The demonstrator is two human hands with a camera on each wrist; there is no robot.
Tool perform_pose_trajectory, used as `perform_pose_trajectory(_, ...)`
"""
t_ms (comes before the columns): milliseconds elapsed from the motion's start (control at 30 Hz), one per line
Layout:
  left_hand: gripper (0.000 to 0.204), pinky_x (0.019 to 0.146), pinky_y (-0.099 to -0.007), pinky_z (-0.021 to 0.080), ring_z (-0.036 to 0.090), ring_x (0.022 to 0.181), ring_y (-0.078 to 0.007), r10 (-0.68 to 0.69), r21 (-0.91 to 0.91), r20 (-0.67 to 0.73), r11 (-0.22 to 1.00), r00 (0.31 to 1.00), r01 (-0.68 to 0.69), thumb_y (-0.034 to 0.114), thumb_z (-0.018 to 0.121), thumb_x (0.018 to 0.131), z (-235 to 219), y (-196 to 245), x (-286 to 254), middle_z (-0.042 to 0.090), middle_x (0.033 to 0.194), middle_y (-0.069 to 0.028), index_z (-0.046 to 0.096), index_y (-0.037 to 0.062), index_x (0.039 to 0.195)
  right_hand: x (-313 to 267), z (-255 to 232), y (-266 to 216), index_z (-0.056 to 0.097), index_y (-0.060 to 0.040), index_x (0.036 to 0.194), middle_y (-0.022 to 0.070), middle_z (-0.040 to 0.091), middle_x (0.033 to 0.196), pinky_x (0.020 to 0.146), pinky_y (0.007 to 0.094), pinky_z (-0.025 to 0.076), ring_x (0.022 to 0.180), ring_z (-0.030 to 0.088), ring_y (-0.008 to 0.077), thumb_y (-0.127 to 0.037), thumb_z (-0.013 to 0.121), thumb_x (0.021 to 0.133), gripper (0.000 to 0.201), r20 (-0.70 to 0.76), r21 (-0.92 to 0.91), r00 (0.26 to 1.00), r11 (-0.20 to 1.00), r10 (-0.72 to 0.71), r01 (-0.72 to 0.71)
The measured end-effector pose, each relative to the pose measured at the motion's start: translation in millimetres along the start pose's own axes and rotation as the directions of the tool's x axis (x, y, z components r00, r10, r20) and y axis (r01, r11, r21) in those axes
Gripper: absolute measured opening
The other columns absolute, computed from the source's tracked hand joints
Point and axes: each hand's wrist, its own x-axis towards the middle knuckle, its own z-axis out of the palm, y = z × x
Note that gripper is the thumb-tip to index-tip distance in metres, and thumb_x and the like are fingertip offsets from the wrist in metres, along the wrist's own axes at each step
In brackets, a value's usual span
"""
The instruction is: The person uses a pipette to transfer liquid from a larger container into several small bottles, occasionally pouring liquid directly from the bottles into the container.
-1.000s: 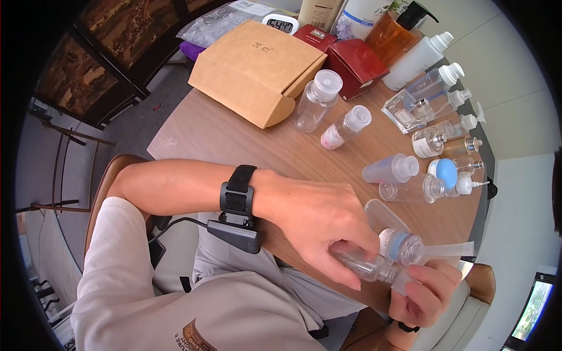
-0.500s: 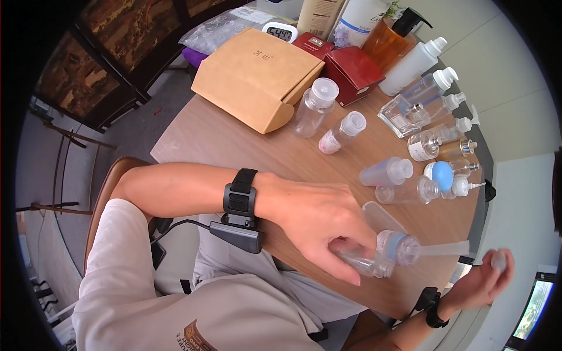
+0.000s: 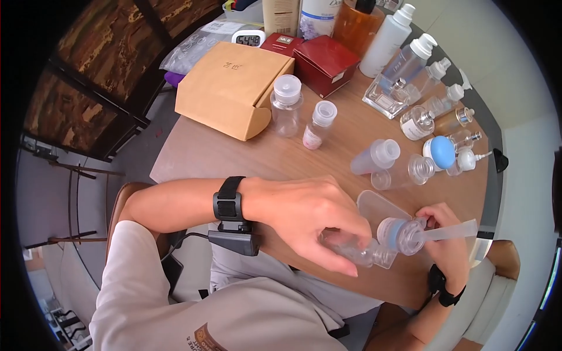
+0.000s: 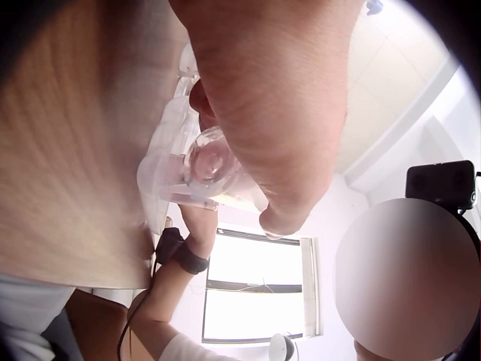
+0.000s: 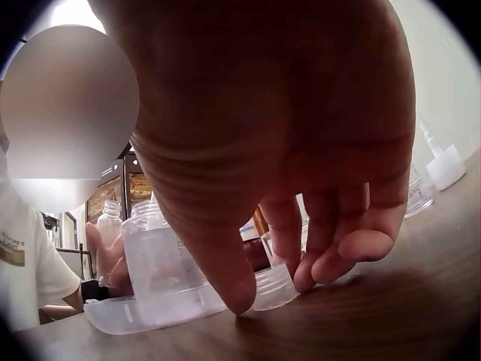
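My left hand (image 3: 310, 213) grips a small clear bottle (image 3: 351, 248), uncapped and tilted with its neck to the right. Beside that neck stands another clear bottle (image 3: 387, 233) with a bluish band. From its mouth a frosted narrow strip (image 3: 451, 232) points right. Low on the table behind it is my right hand (image 3: 449, 245), partly hidden by the strip. The right wrist view shows its thumb and index finger around a short clear cap (image 5: 274, 292) at the tabletop, next to a translucent shallow tray (image 5: 113, 316).
Two clear bottles, one taller (image 3: 285, 114) and one with pink print (image 3: 318, 126), stand near a cardboard box (image 3: 225, 88). A lilac bottle (image 3: 372, 158) is right of them. Pump and spray bottles line the far right edge, near a blue-topped jar (image 3: 439, 153). Red boxes (image 3: 325, 64) sit behind.
My right hand came off the small bottle's neck with the cap, swung out to the right, then came back and down to the table. The left hand still holds the bottle.
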Motion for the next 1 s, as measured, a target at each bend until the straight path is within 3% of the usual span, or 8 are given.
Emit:
perform_pose_trajectory(233, 0.028, 0.045, -0.0312, 0.039, 0.052, 0.049, -0.0180, -0.016, 0.002, 0.003, 1.000, 1.000, 0.016, 0.020, 0.083, 0.077, 0, -2, 0, 0.055, 0.060, -0.0028, 0.067, 0.0024, 0.091, -2, 2, -10, 0.062, -0.0016, 0.097, 0.0058, 0.056, 0.087, 0.072, 0.0284, 0.045, 0.078, 0.054, 0.0171, 0.003, 0.071, 0.070, 0.029, 0.062, 0.096, 0.998, 0.995, 0.020, -0.025)
perform_pose_trajectory(433, 0.030, 0.044, -0.0311, 0.038, 0.052, 0.049, -0.0181, -0.009, 0.009, 0.007, 1.000, 1.000, 0.009, 0.020, 0.084, 0.076, 0, -4, 0, 0.056, 0.060, -0.0035, 0.068, 0.0014, 0.092, -5, 4, -6, 0.063, -0.0037, 0.094, 0.0077, 0.061, 0.088, 0.068, 0.0320, 0.048, 0.078, 0.060, 0.0212, -0.002, 0.077, 0.066, 0.031, 0.034, 0.072, 0.999, 0.997, 0.009, -0.012)
perform_pose_trajectory(600, 0.031, 0.044, -0.0310, 0.038, 0.052, 0.049, -0.0185, -0.020, 0.002, 0.006, 1.000, 1.000, 0.020, 0.020, 0.084, 0.076, 0, -3, 0, 0.056, 0.060, -0.0040, 0.068, 0.0009, 0.094, -6, 1, -2, 0.062, -0.0053, 0.090, 0.0075, 0.062, 0.088, 0.071, 0.0357, 0.044, 0.084, 0.059, 0.0284, -0.012, 0.080, 0.065, 0.031, 0.085, -0.050, 0.992, 0.994, -0.093, 0.097)
perform_pose_trajectory(933, 0.033, 0.044, -0.0315, 0.038, 0.053, 0.050, -0.0192, -0.028, 0.013, 0.012, 1.000, 1.000, 0.028, 0.020, 0.085, 0.075, -1, -4, 1, 0.058, 0.062, -0.0046, 0.069, 0.0008, 0.096, -6, 2, -3, 0.062, -0.0046, 0.092, 0.0090, 0.061, 0.091, 0.073, 0.0366, 0.046, 0.085, 0.058, 0.0290, -0.010, 0.079, 0.066, 0.031, 0.085, -0.014, 0.992, 0.996, -0.090, 0.092)
perform_pose_trajectory(1000, 0.033, 0.044, -0.0316, 0.038, 0.053, 0.050, -0.0191, -0.025, 0.008, 0.012, 1.000, 1.000, 0.025, 0.020, 0.085, 0.075, -1, -4, 1, 0.058, 0.062, -0.0047, 0.069, 0.0007, 0.097, -6, 2, -3, 0.062, -0.0042, 0.093, 0.0090, 0.061, 0.091, 0.071, 0.0350, 0.047, 0.083, 0.059, 0.0268, -0.008, 0.078, 0.067, 0.030, 0.082, 0.039, 0.996, 0.999, -0.037, 0.034)
